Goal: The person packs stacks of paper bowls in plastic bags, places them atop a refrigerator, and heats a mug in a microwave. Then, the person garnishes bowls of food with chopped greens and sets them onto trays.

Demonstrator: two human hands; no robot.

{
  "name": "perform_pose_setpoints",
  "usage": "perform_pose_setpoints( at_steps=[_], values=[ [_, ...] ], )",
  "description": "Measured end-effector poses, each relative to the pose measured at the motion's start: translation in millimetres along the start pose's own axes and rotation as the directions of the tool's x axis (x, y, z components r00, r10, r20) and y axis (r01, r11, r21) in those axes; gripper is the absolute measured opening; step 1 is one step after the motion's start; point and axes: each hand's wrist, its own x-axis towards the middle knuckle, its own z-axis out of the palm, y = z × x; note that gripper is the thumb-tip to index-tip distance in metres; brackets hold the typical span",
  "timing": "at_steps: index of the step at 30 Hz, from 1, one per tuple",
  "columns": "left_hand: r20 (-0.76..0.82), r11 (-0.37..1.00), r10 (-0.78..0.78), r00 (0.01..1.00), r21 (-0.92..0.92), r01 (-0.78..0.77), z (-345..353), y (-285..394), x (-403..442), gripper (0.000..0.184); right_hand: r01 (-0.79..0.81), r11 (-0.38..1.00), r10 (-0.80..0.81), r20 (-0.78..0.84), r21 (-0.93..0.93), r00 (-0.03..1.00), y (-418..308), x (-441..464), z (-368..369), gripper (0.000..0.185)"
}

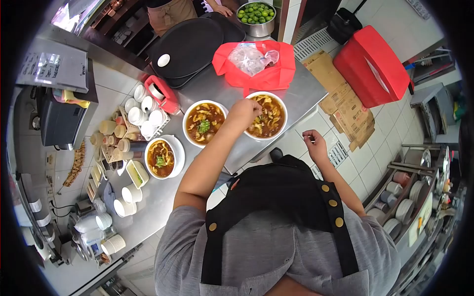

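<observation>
My left hand (pixel 242 114) is over the right-hand bowl of brown soup (pixel 271 121), its fingertips pinched together above the egg-streaked surface. What the fingers hold, if anything, is too small to make out. Beside it stands another large white bowl of soup (pixel 197 118), topped with chopped green scallion and partly covered by my forearm. A smaller bowl of soup (pixel 159 153), also with scallion on top, is further left, near a white plate or lid (pixel 178 155). My right hand (pixel 315 144) hangs off the counter's edge, fingers loosely curled and apart, holding nothing visible.
A tub of chopped greens (pixel 137 173), white cups (pixel 125 206) and sauce bottles (pixel 126 145) line the left. Behind the bowls lie a red bag (pixel 279 74) and black trays (pixel 187 47). Limes (pixel 256 13) fill a pot near another person's hand (pixel 222 10).
</observation>
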Motion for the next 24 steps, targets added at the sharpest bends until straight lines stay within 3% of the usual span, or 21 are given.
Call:
perform_pose_setpoints(
  at_steps=[5, 10, 12, 13, 15, 16, 18, 19, 21, 23, 24],
  values=[
    [-0.112, 0.98, -0.011, 0.994, 0.195, 0.033, 13, 16, -2, 0.023, 0.022, 0.999, -0.014, 0.155, -0.048, 0.988, 10, 38, -34, 0.014],
    [-0.292, 0.98, -0.052, 0.955, 0.171, 0.106, 26, 34, -9, 0.015, 0.12, 0.992, -0.107, 0.254, -0.04, 0.961, 1, 74, -33, 0.016],
    [-0.395, 0.943, 0.21, 0.895, 0.322, -0.079, 49, 14, -6, 0.01, 0.163, 0.986, -0.163, 0.278, 0.023, 0.947, 1, 85, -20, 0.015],
    [-0.398, 0.945, 0.201, 0.895, 0.319, -0.07, 56, 11, -6, 0.01, 0.163, 0.986, -0.162, 0.288, 0.022, 0.944, 1, 90, -15, 0.015],
    [-0.413, 0.977, 0.005, 0.911, 0.198, 0.084, 56, 28, -9, 0.013, 0.193, 0.975, -0.218, 0.302, 0.113, 0.928, -9, 95, -3, 0.015],
    [-0.416, 0.976, 0.0, 0.909, 0.196, 0.09, 53, 35, -10, 0.013, 0.169, 0.979, -0.196, 0.318, 0.11, 0.928, -16, 97, 0, 0.015],
    [-0.254, 0.965, -0.137, 0.958, 0.185, 0.187, 45, 49, -14, 0.019, 0.179, 0.979, -0.201, 0.317, 0.1, 0.927, -22, 102, 7, 0.016],
    [-0.26, 0.964, -0.143, 0.955, 0.181, 0.193, 49, 43, -15, 0.019, 0.189, 0.978, -0.208, 0.31, 0.09, 0.928, -25, 104, 10, 0.016],
    [-0.404, 0.907, 0.272, 0.873, 0.41, -0.093, 63, 26, -14, 0.021, 0.187, 0.977, -0.209, 0.294, 0.102, 0.933, -20, 109, 19, 0.019],
    [-0.458, 0.929, 0.286, 0.842, 0.347, -0.127, 68, 20, -18, 0.016, 0.186, 0.976, -0.211, 0.279, 0.113, 0.937, -15, 114, 29, 0.021],
    [-0.563, 0.974, 0.191, 0.804, 0.213, -0.082, 66, 22, -28, 0.016, 0.125, 0.986, -0.15, 0.276, 0.107, 0.949, -17, 116, 35, 0.026]
  ],
)
